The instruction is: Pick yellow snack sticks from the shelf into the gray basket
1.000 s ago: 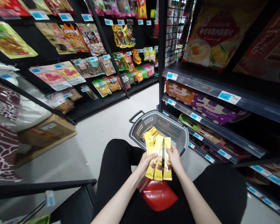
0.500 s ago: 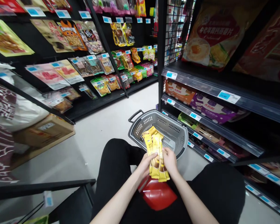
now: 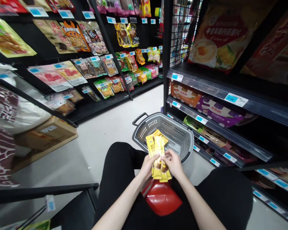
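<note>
Several long yellow sachets [image 3: 158, 159] are fanned out between my two hands, above my lap. My left hand [image 3: 147, 166] grips their left side, thumb on top. On the right edge, my right hand [image 3: 173, 163] pinches the sachets with thumb and fingers. Just beyond them is a grey shopping basket [image 3: 180, 127] on the floor, with more yellow packaging [image 3: 163, 139] at its near left side, partly hidden behind the held sachets. A shiny red item [image 3: 163, 198] lies in my lap below the hands; its kind is unclear.
Shelves with bagged snacks [image 3: 84, 35] stand at the left and back. Close on the right is a shelf rack [image 3: 206, 83] with boxed goods and large bags. A cardboard box [image 3: 45, 134] and white sacks [image 3: 28, 111] are at the left. Pale floor [image 3: 105, 127] shows between.
The sachets have shifted slightly up and left and sit closer together. My right hand has moved inward, its thumb and fingers now over the right sachets.
</note>
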Demonstrator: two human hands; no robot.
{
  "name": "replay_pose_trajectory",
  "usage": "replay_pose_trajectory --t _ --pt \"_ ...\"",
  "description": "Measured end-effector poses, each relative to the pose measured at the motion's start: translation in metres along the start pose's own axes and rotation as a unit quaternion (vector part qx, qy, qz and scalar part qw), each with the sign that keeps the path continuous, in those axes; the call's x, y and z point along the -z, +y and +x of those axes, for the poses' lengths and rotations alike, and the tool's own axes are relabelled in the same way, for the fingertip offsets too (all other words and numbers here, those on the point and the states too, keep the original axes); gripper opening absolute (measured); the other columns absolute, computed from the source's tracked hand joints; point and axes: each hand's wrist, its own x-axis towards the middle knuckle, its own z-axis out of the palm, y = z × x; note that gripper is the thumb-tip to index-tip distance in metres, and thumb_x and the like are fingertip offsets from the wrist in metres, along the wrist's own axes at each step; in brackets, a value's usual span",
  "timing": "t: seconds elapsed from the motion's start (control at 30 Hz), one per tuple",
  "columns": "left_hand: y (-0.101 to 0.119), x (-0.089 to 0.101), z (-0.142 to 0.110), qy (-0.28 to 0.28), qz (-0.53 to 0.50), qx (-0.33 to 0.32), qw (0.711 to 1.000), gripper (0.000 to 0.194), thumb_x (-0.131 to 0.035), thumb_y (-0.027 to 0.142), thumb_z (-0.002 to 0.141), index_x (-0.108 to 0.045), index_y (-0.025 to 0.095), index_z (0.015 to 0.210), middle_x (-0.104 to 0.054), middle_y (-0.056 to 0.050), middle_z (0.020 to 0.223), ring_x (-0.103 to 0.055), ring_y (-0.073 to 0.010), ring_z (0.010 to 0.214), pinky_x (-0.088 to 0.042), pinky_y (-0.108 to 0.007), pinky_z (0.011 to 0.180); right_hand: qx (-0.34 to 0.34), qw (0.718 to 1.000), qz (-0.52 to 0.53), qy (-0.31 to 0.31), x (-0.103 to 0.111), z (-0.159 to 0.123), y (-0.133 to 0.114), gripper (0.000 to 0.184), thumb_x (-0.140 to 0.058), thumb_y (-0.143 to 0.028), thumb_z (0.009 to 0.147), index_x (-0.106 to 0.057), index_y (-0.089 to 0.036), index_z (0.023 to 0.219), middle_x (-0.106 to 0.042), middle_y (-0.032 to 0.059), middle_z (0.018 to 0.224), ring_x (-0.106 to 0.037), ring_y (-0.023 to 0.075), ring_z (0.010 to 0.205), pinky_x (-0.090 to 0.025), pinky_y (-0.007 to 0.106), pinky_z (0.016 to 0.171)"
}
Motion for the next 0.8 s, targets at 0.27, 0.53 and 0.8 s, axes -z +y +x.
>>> replay_pose_trajectory --t 0.27,0.53,0.8 --pt "0.002 0.002 0.002 -0.001 -0.022 0.002 1.000 0.038 -0.070 0.021 0.068 -0.060 0.005 0.101 -0.070 -0.016 0.087 -0.067 -0.0245 0.075 -0.055 -0.036 0.072 -0.006 0.987 0.028 0.161 0.035 0.015 0.009 0.022 -0.055 -0.037 0.070 -0.052 -0.018 0.079 -0.057 0.0022 0.070 -0.057 0.0160 0.062 -0.044 0.025 0.055" --pt "0.003 -0.006 -0.002 -0.010 -0.056 0.017 0.998 0.038 -0.069 0.015 0.068 -0.060 0.005 0.103 -0.067 -0.017 0.099 -0.065 -0.0267 0.089 -0.052 -0.038 0.084 0.004 0.997 -0.018 0.078 0.019 0.006 0.002 0.016 -0.057 -0.033 0.070 -0.052 -0.019 0.076 -0.056 -0.0002 0.066 -0.057 0.0149 0.057 -0.044 0.025 0.055" --pt "0.003 -0.004 -0.002 -0.015 -0.067 0.030 0.997 0.031 -0.068 0.015 0.069 -0.061 0.004 0.097 -0.069 -0.016 0.089 -0.067 -0.0245 0.080 -0.053 -0.036 0.080 0.014 1.000 0.008 0.025 0.000 -0.002 0.006 0.019 -0.046 -0.034 0.081 -0.057 -0.019 0.084 -0.064 0.0045 0.080 -0.063 0.0186 0.071 -0.048 0.028 0.065"
